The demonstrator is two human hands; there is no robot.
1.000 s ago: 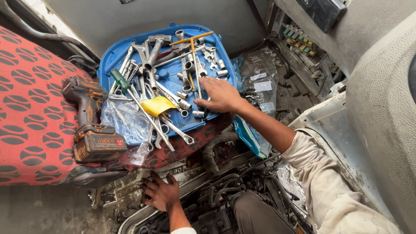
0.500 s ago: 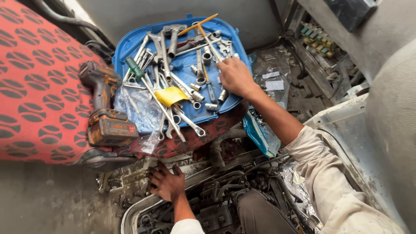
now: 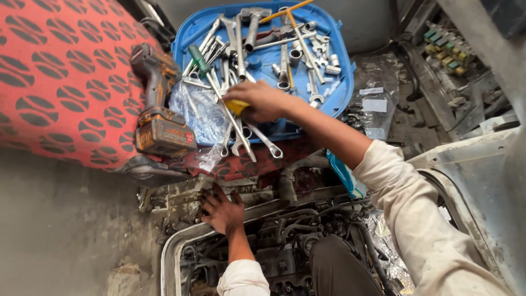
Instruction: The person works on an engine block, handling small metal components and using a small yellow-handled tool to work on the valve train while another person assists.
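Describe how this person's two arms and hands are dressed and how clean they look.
Both hands are bare, with no gloves. The right hand comes from a long off-white sleeve, pushed up so the forearm is uncovered; the cloth looks creased and smudged. The left hand has a matching off-white cuff at the wrist. No watch or rings are visible.

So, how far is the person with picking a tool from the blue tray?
Done: the engine bay lies open, and the left hand rests on its edge. In hand: the right hand is over the blue tray, touching a yellow piece among the wrenches. Left: no tool is lifted out yet; the cordless drill lies untouched.
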